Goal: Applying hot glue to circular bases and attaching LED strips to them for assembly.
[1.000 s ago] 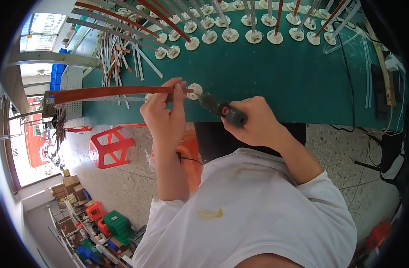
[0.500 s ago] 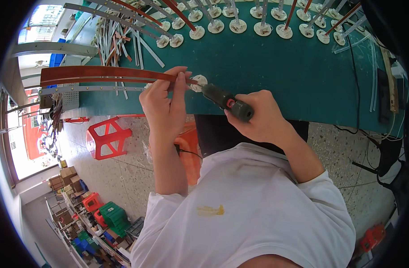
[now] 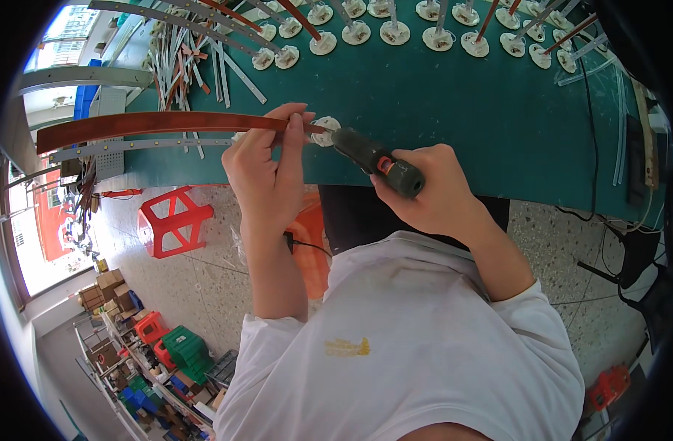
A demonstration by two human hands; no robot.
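My left hand (image 3: 266, 167) pinches a long reddish-brown strip (image 3: 160, 122) near its right end; the strip stretches out to the left. That end meets a round white disc (image 3: 324, 138) above the green table. A dark green power screwdriver (image 3: 367, 156) with a red switch is gripped in my right hand (image 3: 438, 192). Its tip points at the strip's end beside the disc; the exact contact is too small to make out. Below the brown strip runs a pale metal strip (image 3: 145, 146) with small dots, its right end hidden behind my left hand.
Several white discs with upright strips (image 3: 323, 42) line the far side of the green table (image 3: 417, 110). Loose strips (image 3: 178, 66) lie in a pile at far left. Black cable (image 3: 588, 140) crosses the right side. A red stool (image 3: 173, 223) stands on the floor.
The brown strip has turned, showing one broad face instead of two edges, and its far end has shifted left and nearer. Both hands keep their holds, with the tool still at the disc.
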